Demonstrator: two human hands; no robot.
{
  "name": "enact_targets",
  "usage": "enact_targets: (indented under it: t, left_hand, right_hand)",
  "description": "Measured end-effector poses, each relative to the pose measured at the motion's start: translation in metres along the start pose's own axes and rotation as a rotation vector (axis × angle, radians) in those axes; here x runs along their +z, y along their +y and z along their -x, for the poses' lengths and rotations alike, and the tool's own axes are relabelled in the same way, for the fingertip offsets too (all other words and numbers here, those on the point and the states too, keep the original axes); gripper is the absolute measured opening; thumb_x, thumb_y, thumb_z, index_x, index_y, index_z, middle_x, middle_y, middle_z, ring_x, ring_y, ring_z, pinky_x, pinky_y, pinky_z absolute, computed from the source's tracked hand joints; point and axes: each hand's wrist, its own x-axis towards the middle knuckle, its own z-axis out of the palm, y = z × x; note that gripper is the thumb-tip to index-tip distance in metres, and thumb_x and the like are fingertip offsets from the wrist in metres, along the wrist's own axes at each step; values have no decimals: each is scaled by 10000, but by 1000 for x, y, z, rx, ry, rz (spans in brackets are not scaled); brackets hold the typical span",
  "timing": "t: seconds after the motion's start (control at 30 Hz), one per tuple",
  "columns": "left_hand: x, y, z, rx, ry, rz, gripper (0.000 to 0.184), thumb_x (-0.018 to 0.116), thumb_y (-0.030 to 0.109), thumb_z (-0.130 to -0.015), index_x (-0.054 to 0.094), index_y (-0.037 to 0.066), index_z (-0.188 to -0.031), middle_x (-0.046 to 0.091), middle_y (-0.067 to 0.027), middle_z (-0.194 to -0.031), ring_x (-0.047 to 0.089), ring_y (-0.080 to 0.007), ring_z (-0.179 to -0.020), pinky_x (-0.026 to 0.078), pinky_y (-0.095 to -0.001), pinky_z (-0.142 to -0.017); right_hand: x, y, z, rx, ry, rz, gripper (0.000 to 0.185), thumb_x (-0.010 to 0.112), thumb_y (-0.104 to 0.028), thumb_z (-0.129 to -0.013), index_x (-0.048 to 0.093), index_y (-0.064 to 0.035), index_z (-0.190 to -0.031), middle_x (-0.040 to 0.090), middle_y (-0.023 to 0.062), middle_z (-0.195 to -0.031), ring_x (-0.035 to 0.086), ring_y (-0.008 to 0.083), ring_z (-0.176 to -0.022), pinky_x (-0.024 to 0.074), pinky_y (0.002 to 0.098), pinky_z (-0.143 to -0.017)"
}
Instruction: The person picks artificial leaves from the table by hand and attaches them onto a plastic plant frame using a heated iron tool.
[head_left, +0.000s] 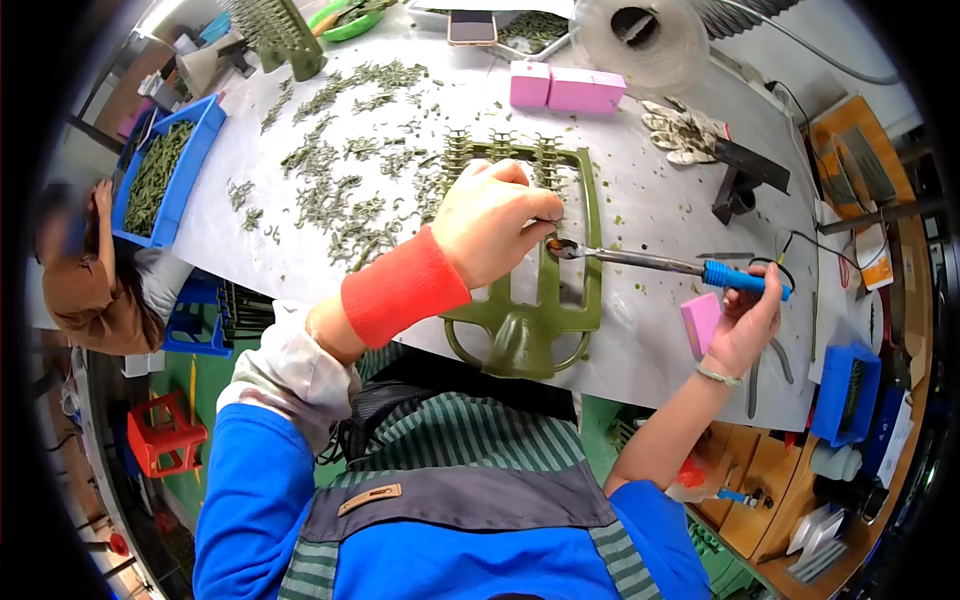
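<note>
Beside the olive-green frame (pixel 525 340), right grip (pixel 745 322) clamps the soldering iron (pixel 650 260); above the frame, left grip (pixel 490 222) pinches together, contents unclear. Step: probably heating; next requires steadiness.

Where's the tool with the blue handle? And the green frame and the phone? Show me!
Blue-handled tool (pixel 662 263): head view, on its metal shaft.
Green frame (pixel 549 289): head view, on its middle bar.
Phone (pixel 472 28): head view, on its dark screen.
</note>
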Motion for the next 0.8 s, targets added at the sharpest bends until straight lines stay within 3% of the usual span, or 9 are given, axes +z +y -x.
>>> enact_targets:
  t: [0.37,0.5,0.6,0.7,0.77,0.8]
  left_hand:
    - [19,-6,-9,1,-83,-29,128,718,177,-729,690,163,-852,600,-3,-734,573,-191,-816,412,-351,-797]
    - [22,-7,-8,-25,-76,-45,107,720,191,-720,679,183,-818,592,2,-721,569,-198,-815,408,-366,-784]
    - [16,-8,-7,-1,-104,-83,135,720,209,-715,668,184,-837,585,5,-720,559,-202,-813,401,-383,-784]
    - [-15,-22,-8,5,45,247,109,677,197,-806,668,112,-874,667,-28,-807,605,-204,-786,456,-332,-782]
    - [-44,-55,8,-292,102,394,168,637,186,-867,674,52,-962,702,-92,-894,679,-173,-775,536,-282,-679]
    - [-54,-86,22,-411,181,287,155,625,207,-866,678,102,-967,703,-82,-856,674,-204,-723,527,-325,-694]
  right_hand:
    - [3,12,-2,46,-18,-39,279,658,-269,-842,609,-24,-719,561,33,-609,498,92,-450,423,200,-441]
    - [-5,3,-5,20,128,84,281,675,-309,-828,611,-55,-725,561,29,-643,485,84,-472,388,195,-432]
    - [-13,-1,-8,57,56,76,276,649,-311,-853,586,-55,-774,525,13,-663,448,79,-500,359,187,-452]
    - [-19,3,-9,1,-48,-36,252,609,-271,-893,576,-45,-787,521,5,-689,446,65,-525,346,187,-467]
    - [-17,4,-7,2,-19,-43,248,611,-273,-892,578,-49,-791,527,1,-696,445,57,-523,342,186,-463]
    - [-17,4,-6,5,-26,-47,248,611,-273,-892,578,-49,-791,527,1,-696,445,57,-523,342,186,-463]
